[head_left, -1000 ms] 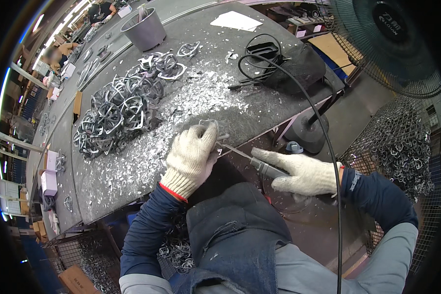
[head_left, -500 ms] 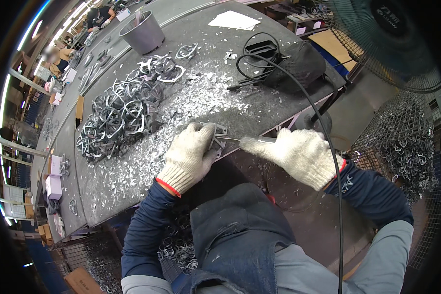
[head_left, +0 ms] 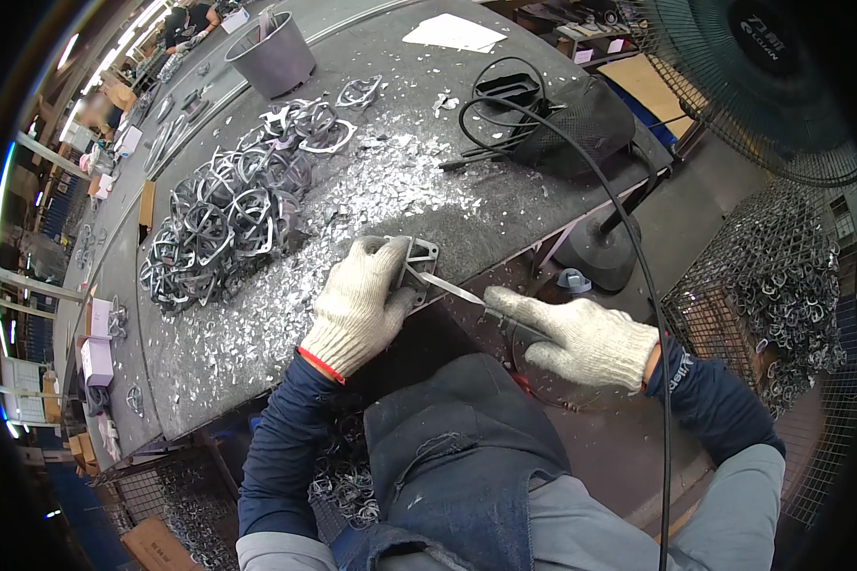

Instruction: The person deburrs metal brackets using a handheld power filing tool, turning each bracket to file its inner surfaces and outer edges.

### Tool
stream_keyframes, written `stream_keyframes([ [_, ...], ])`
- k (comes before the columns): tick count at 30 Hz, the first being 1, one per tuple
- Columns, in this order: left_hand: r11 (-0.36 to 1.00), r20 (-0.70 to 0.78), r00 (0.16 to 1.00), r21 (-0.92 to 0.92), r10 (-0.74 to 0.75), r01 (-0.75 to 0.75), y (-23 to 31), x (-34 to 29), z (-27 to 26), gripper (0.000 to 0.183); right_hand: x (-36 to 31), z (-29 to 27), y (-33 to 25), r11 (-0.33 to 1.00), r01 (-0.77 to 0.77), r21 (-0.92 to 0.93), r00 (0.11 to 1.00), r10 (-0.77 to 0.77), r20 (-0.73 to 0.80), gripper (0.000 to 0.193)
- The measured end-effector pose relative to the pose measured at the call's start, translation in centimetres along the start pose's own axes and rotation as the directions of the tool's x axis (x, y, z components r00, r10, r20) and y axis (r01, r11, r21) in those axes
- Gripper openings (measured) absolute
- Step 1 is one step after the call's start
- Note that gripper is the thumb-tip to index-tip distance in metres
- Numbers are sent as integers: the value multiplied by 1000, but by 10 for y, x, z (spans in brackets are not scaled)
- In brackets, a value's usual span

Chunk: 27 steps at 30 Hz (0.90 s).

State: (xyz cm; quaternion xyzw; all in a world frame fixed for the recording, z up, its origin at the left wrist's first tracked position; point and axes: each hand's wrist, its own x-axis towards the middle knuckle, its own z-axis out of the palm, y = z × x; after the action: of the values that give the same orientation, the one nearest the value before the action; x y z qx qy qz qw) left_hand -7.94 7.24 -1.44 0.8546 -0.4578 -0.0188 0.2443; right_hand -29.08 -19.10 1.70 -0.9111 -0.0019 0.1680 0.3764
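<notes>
Having dropped lower, the curled right hand (head_left: 586,338) is gripping the tool (head_left: 457,288), angling it onto the part (head_left: 428,251) the closed left hand (head_left: 360,300) is clasping.

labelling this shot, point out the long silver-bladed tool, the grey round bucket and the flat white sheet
Long silver-bladed tool (head_left: 453,288): head view, middle of the blade.
Grey round bucket (head_left: 278,65): head view, outer side wall.
Flat white sheet (head_left: 455,34): head view, middle of its upper face.

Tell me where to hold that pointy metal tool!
Probably grip the metal tool at the end opposite its slim blade, coming from the right: the right hand wraps that end, while the blade points left toward the metal frame in the left hand.
</notes>
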Motion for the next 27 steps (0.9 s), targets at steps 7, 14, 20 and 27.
stream_keyframes([
  [7,1000,23,1000,-21,-10,10,-1,3,-3,66,11,21,17,836,-21,-549,943,-166,-290,82],
  [14,963,39,997,261,65,-73,7,11,-18,63,-4,16,-3,958,-91,-272,996,83,-41,83],
  [20,996,-128,992,90,0,12,14,5,-6,67,-17,24,14,957,-135,255,987,152,-47,87],
  [27,989,-55,998,140,-35,42,1,4,13,76,6,31,1,891,-232,391,973,210,100,87],
])
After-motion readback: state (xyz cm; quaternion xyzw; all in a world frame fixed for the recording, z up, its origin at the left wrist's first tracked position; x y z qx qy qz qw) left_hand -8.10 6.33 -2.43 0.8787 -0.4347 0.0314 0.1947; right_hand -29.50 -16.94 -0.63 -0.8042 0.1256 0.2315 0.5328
